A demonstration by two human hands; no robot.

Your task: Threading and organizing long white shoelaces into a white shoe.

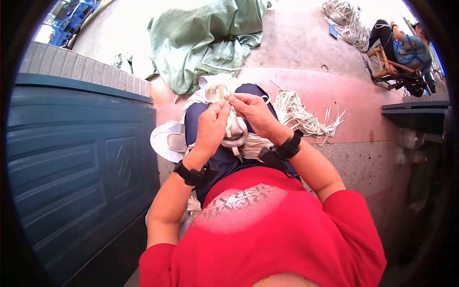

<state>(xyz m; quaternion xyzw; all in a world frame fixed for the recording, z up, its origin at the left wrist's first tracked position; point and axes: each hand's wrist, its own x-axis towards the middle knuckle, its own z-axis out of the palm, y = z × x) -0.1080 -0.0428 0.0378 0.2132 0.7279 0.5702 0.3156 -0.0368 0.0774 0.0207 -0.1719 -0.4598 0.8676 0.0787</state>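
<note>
A pale shoe (235, 129) rests in my lap between my thighs, its rounded collar toward me. Over it, my left hand (213, 125) and my right hand (257, 115) meet, thumbs and fingertips pinched close together on a thin white shoelace (227, 102). Both hands are closed; my fingers partly hide the lace and the shoe's front. Beside my left thigh shows a white, rounded piece with a grey patch (168, 141), whose kind I cannot make out.
Loose white laces (299, 114) lie heaped by my right knee. Ahead is a green cloth (205, 43) over something. A blue panelled door (71, 158) stands at my left. Far right, a person (411, 50) sits near another pile of laces (351, 28) and a bamboo-like chair (382, 64).
</note>
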